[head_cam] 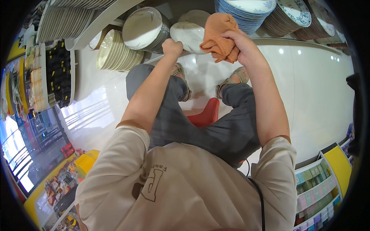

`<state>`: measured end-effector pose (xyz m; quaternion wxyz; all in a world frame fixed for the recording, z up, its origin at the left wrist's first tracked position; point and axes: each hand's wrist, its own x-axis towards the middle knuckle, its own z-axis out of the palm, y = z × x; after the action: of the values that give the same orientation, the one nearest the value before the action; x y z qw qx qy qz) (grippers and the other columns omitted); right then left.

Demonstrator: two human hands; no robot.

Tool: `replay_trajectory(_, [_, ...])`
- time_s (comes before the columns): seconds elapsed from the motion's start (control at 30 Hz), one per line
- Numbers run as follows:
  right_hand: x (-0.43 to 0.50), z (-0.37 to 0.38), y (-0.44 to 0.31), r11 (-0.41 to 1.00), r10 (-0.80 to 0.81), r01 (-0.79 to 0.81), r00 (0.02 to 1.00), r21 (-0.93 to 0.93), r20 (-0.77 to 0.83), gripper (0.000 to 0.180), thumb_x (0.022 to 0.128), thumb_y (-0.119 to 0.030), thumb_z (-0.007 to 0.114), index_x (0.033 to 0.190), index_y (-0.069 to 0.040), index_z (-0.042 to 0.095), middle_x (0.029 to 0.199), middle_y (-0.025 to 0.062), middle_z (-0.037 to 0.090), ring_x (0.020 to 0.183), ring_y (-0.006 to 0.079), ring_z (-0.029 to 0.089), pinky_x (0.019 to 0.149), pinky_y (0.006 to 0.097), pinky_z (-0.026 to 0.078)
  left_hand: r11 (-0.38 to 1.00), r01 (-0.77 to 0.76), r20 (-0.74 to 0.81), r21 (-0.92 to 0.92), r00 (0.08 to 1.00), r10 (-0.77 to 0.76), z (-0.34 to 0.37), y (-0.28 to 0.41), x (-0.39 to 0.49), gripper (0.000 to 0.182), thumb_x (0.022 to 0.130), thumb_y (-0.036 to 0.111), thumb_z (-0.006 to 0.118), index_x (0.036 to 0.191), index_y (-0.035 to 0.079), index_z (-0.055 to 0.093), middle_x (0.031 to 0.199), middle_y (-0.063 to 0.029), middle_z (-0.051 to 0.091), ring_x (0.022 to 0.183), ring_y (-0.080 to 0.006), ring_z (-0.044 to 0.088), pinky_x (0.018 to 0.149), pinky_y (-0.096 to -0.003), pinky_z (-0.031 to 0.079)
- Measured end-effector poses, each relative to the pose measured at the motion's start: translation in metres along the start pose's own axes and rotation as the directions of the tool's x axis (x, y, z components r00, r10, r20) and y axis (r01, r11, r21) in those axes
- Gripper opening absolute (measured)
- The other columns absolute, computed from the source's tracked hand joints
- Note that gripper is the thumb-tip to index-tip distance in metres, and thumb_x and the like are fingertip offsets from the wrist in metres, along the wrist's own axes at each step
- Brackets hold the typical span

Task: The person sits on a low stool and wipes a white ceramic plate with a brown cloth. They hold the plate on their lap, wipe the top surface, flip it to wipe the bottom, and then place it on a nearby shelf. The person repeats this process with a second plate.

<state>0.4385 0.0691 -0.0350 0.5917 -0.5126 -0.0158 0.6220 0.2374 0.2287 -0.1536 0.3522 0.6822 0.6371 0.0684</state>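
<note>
My left hand [172,48] is closed at the near left rim of a white plate [189,37], which is tilted up at the shelf; its fingertips are mostly hidden. My right hand [242,46] grips a bunched orange cloth [220,37], held just right of that plate and covering part of its right side. Behind it another pale plate [196,16] is partly visible. Left of my left hand leans a stack of white plates with a faint line pattern [144,29].
Cream bowls [118,52] stand nested at the left, past the shelf's front edge. Blue-rimmed plates [245,14] and patterned plates [289,17] are stacked at the right. A red stool [206,114] shows between my legs. Goods racks [315,184] stand on both sides.
</note>
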Motion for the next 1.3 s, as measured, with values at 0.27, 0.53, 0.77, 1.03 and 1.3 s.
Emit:
replay_trajectory(0.27, [-0.015, -0.003, 0.02, 0.748, -0.446, 0.374, 0.895, -0.548, 0.002, 0.04, 0.085, -0.01, 0.059, 0.125, -0.006, 0.056, 0.103, 0.0157, 0.067, 0.08, 0.026, 0.069, 0.057, 0.0375, 0.057, 0.871, -0.483, -0.019, 0.09, 0.873, 0.487, -0.108, 0.018, -0.124, 0.029, 0.078, 0.018, 0.059, 0.074, -0.011, 0.061, 0.065, -0.0273, 0.061, 0.063, -0.0394, 0.065, 0.063, -0.0434, 0.051])
replay_trajectory(0.53, [-0.082, 0.089, 0.119, 0.479, -0.628, 0.669, 0.714, -0.568, 0.31, 0.037, 0.082, -0.005, 0.054, 0.118, -0.005, 0.062, 0.099, 0.0101, 0.07, 0.088, 0.0199, 0.066, 0.079, 0.0325, 0.052, 0.876, -0.483, -0.009, -0.005, 0.876, 0.483, -0.158, -0.007, -0.252, 0.027, 0.082, 0.014, 0.058, 0.068, -0.009, 0.056, 0.065, -0.0302, 0.058, 0.065, -0.0462, 0.062, 0.06, -0.0473, 0.05])
replay_trajectory(0.77, [-0.181, 0.081, 0.171, 0.663, 0.313, 0.322, 0.701, -0.676, 0.641, 0.025, 0.084, 0.0, 0.051, 0.104, -0.001, 0.065, 0.088, 0.0034, 0.067, 0.068, 0.0119, 0.058, 0.062, 0.0282, 0.05, 0.927, -0.373, 0.024, -0.023, 0.927, 0.374, -0.191, -0.083, -0.306, 0.029, 0.085, 0.015, 0.059, 0.069, -0.008, 0.055, 0.063, -0.0271, 0.057, 0.057, -0.0406, 0.06, 0.055, -0.0425, 0.047])
replay_trajectory(1.03, [-0.163, 0.057, 0.141, -0.055, -0.559, 0.621, 0.63, -0.782, 0.539, 0.045, 0.074, 0.001, 0.058, 0.118, -0.007, 0.064, 0.104, 0.019, 0.067, 0.093, 0.0372, 0.063, 0.081, 0.0403, 0.051, 0.918, -0.378, -0.033, -0.117, 0.926, 0.377, -0.184, -0.101, -0.325, 0.032, 0.088, 0.016, 0.06, 0.067, -0.007, 0.052, 0.057, -0.0257, 0.054, 0.05, -0.038, 0.057, 0.051, -0.0424, 0.045])
replay_trajectory(1.3, [-0.14, 0.092, 0.194, -0.004, -0.704, 0.638, 0.545, -0.77, 0.455, 0.048, 0.074, 0.006, 0.052, 0.12, 0.0, 0.061, 0.116, 0.0226, 0.064, 0.101, 0.0392, 0.063, 0.087, 0.0414, 0.052, 0.909, -0.392, -0.14, -0.141, 0.917, 0.374, -0.177, -0.108, -0.322, 0.035, 0.091, 0.018, 0.058, 0.067, -0.006, 0.052, 0.058, -0.0265, 0.054, 0.05, -0.0399, 0.056, 0.05, -0.0431, 0.044])
